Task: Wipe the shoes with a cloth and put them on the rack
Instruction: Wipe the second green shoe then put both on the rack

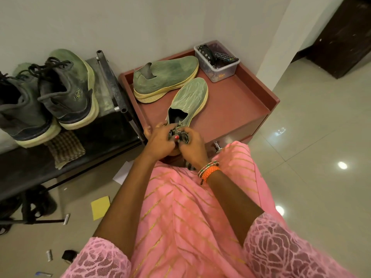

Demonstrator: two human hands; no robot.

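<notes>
While both hands, left (158,140) and right (192,143), bunch a cloth (181,135) against one green slip-on's (189,99) heel, its mate (166,77) waits beside it on the red cabinet (241,101). Two dark sneakers (66,87) already sit on the rack (112,85), so wiping seems partway done.

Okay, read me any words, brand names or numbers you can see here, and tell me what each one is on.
No text here can be read.
Dark lace-up shoe on the rack: a small yellow-green logo near the heel, too blurred to read.
Remote control in the clear plastic box: button markings too small to read.
Green slip-on shoes: no lettering visible.
</notes>
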